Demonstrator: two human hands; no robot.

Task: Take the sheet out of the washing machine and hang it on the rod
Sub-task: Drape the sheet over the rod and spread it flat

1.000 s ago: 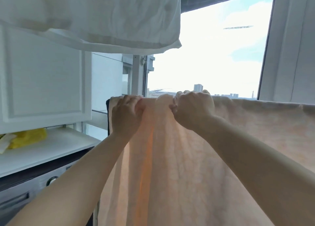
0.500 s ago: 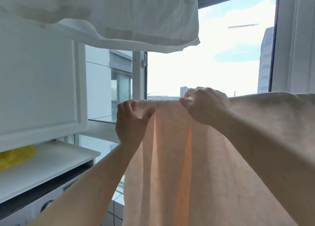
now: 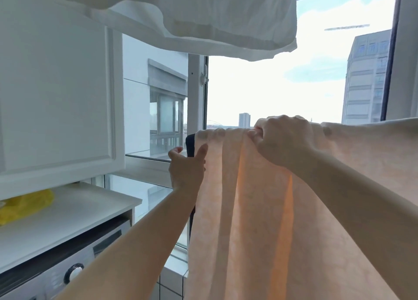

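Peach sheet (image 3: 260,209) – draped, softly pleated, right hand (image 3: 282,141) gripping top

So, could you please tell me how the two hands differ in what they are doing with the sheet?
The right hand grips the sheet at its top edge, fingers curled over the fold; the left hand is at the sheet's left edge, lower down, fingers fairly straight. The right hand sits higher than the left hand. Both are at the same peach sheet.
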